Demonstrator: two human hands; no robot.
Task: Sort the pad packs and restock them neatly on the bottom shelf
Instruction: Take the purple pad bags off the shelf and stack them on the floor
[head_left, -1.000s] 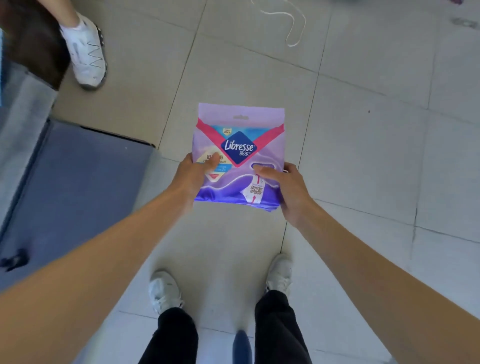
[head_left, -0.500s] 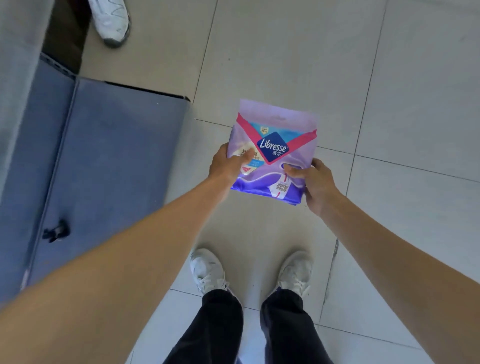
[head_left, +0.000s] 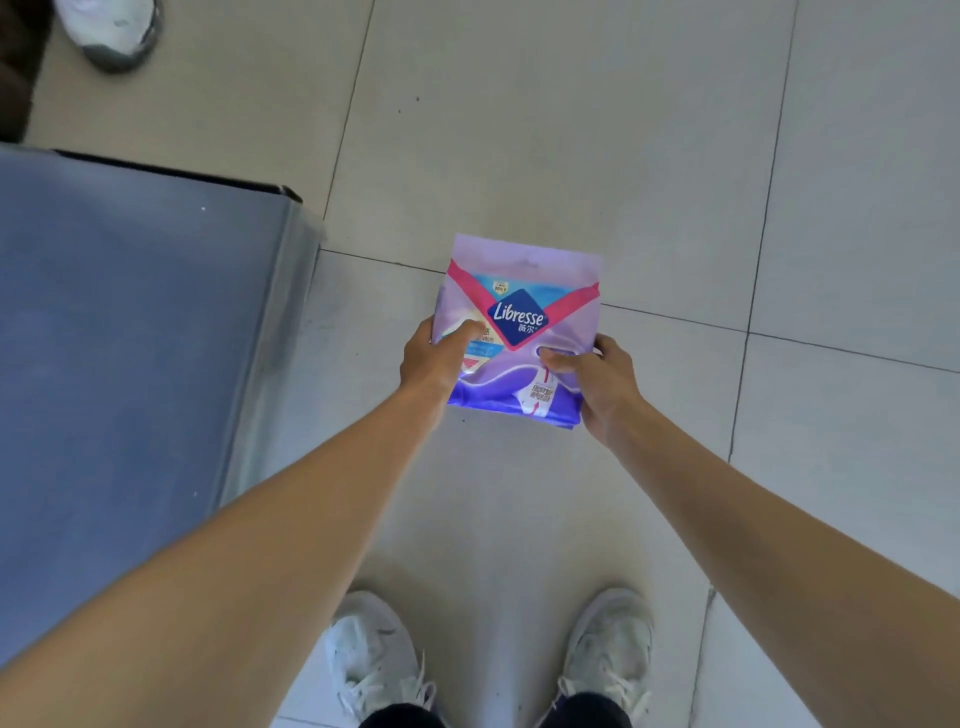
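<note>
A person is holding a pad pack (head_left: 519, 317) out at arm's length with both hands. The left hand (head_left: 434, 358) is gripping its lower left edge with the thumb lying across the printed front. The right hand (head_left: 597, 384) is pinching the lower right corner, its thumb pressing just under the blue logo, and the fingers of both hands are hidden behind the pack. The pack is hanging in the air between the two hands, front side up and tilted slightly, touching nothing else. It appears to be light and soft, a cushioned bundle in glossy film that is likely to dent under a hard squeeze and slip from a loose one. The thick lower body, where the hands are now, looks the surest place to hold, while the thin flat flap at the far end would probably crumple. Beneath the grip a pale tiled floor (head_left: 519, 156) is spreading out. Left of the grip a flat grey-blue surface (head_left: 130, 364) is lying, though what it belongs to cannot be told, and no bottom shelf is showing. Nearer than the grip, the person's own white shoes (head_left: 374, 654) are standing apart, and far beyond to the left another shoe (head_left: 111, 31) is poking into view.
</note>
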